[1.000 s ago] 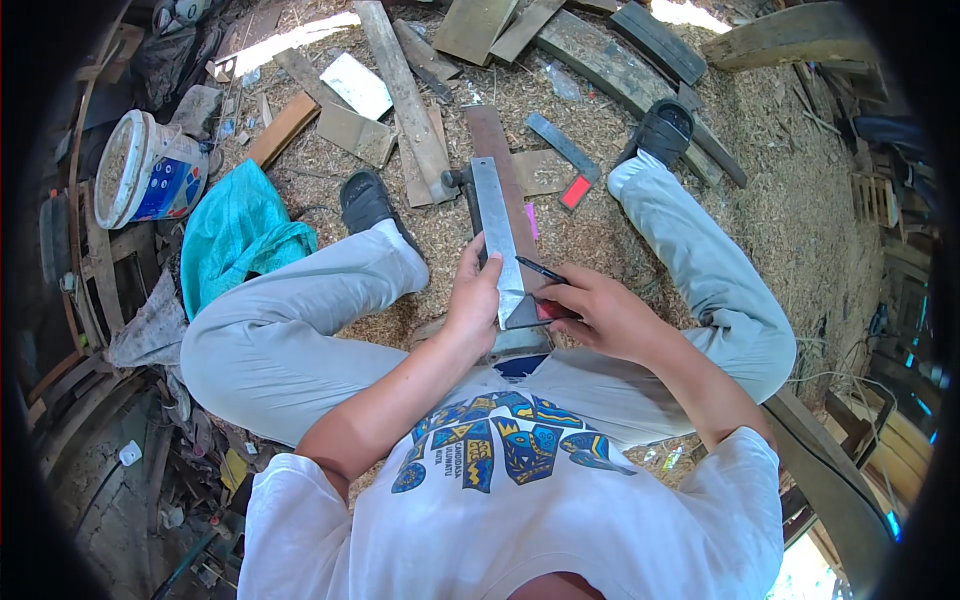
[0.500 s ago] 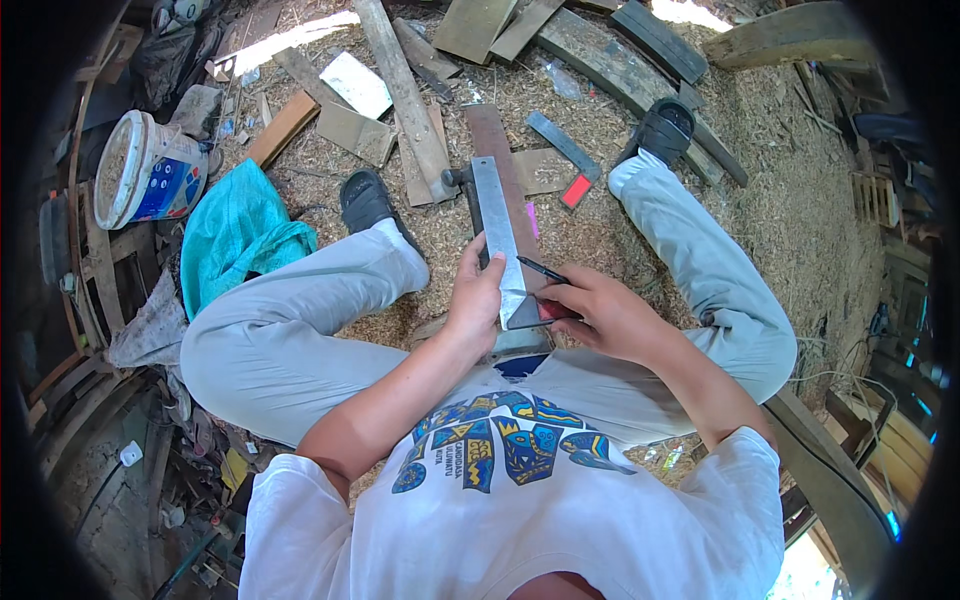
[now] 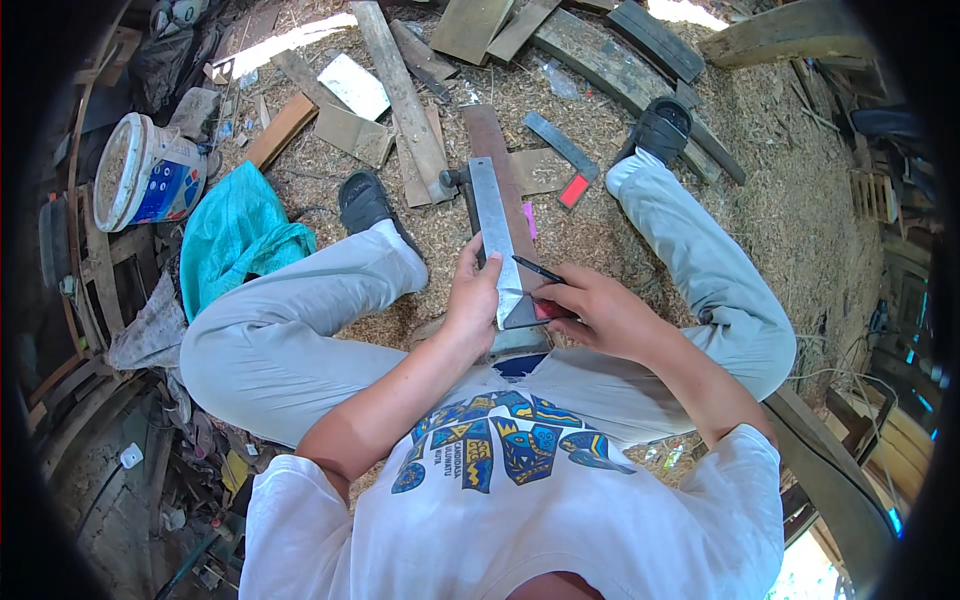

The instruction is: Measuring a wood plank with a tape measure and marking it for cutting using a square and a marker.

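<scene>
A steel try square (image 3: 493, 215) lies along a long reddish-brown board (image 3: 510, 165) in front of me. My left hand (image 3: 474, 300) is closed around the square's blade and the board's left side, its thumb on top of the blade. My right hand (image 3: 592, 310) pinches a black pen (image 3: 538, 268) that points left toward the blade. Fingers of that same hand rest at the square's red and dark stock, partly covering it. What the pen tip touches cannot be made out. A dark metal bar with a round knob (image 3: 449, 178) sits beside the board.
Another square with a red-marked end (image 3: 574, 190) lies on the shavings ahead. Planks (image 3: 403, 95) and a thick beam (image 3: 610, 70) are scattered beyond my feet. At left stand a white bucket (image 3: 120, 170) and a teal sack (image 3: 240, 235).
</scene>
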Available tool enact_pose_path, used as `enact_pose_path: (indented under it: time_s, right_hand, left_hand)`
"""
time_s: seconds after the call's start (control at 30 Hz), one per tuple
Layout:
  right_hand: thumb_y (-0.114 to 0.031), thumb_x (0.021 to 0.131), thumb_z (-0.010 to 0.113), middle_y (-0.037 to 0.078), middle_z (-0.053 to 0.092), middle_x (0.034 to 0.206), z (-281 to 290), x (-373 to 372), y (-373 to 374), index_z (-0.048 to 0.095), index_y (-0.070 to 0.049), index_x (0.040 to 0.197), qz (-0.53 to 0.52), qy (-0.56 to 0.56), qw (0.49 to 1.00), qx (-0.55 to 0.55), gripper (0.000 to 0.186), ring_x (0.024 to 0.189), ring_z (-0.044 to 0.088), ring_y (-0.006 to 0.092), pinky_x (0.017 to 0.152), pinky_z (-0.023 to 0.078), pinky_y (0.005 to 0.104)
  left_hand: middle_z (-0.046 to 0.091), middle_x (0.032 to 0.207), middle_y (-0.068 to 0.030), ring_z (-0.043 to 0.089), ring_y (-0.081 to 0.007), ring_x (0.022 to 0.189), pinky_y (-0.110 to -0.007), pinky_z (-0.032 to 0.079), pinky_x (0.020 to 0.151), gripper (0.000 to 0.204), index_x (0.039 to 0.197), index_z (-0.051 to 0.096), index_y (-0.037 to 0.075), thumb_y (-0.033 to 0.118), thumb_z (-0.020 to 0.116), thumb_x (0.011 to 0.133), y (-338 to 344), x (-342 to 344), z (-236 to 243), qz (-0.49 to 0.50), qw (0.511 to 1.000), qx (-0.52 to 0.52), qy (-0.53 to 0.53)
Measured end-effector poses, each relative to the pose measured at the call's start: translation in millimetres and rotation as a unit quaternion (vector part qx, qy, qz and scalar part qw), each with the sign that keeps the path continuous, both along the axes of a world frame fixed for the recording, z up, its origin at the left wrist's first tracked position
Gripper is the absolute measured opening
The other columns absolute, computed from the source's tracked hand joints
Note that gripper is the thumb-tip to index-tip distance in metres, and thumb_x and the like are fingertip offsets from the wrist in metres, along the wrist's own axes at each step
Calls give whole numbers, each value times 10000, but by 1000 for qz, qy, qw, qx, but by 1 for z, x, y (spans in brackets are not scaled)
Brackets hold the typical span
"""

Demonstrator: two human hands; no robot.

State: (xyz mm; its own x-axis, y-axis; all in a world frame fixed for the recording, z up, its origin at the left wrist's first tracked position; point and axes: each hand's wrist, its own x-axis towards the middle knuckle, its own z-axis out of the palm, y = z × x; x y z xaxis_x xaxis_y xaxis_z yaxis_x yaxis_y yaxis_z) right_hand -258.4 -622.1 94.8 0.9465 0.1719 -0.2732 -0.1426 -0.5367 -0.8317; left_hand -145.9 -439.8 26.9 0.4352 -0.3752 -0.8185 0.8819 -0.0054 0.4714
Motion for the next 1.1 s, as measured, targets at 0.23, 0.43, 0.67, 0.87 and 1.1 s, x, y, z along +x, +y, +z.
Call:
enact_pose_path:
  time_s: [0.23, 0.43, 0.67, 0.87, 1.1]
  right_hand:
    - [-63, 845, 812, 147, 646, 1213, 3, 1, 0, 676, -50, 1298, 5, 7, 1000, -6, 473, 1102, 659, 380, 947, 550, 463]
    - [-62, 842, 814, 148, 648, 1209, 0, -1, -1, 676, -48, 1300, 8, 6, 1000, -7, 479, 1081, 664, 380, 928, 553, 461]
    - [-43, 850, 804, 150, 650, 1204, 2, 1, 0, 678, -41, 1299, 2, 14, 1000, 6, 466, 1082, 667, 379, 933, 553, 460]
    - [-34, 853, 800, 150, 647, 1198, -1, -1, 0, 677, -38, 1301, -3, 12, 1000, 13, 465, 1082, 672, 374, 936, 555, 457]
    - [-36, 854, 803, 146, 646, 1194, 1, 1, -1, 676, -30, 1292, -3, 16, 1000, 26, 456, 1083, 672, 368, 928, 557, 454]
  left_hand:
    - [683, 1338, -133, 726, -224, 1113, -413, 618, 930, 564, 1652, 333, 127, 112, 521, 1121, -1, -1, 1, -2, 1000, 0, -5]
    - [682, 1341, -139, 726, -230, 1117, -417, 620, 932, 547, 1642, 346, 115, 109, 516, 1122, -1, 0, 4, -13, 1000, -4, -14]
    - [683, 1340, -140, 725, -233, 1120, -420, 621, 934, 543, 1635, 356, 107, 102, 523, 1118, -1, 1, 1, -5, 1000, 8, -8]
    - [686, 1327, -144, 730, -234, 1104, -413, 625, 926, 546, 1632, 359, 101, 95, 529, 1114, -2, 1, 0, -4, 1000, 19, -13]
    - [688, 1309, -143, 730, -234, 1090, -396, 623, 906, 508, 1602, 391, 71, 81, 531, 1114, -3, 2, 2, -4, 1000, 11, -13]
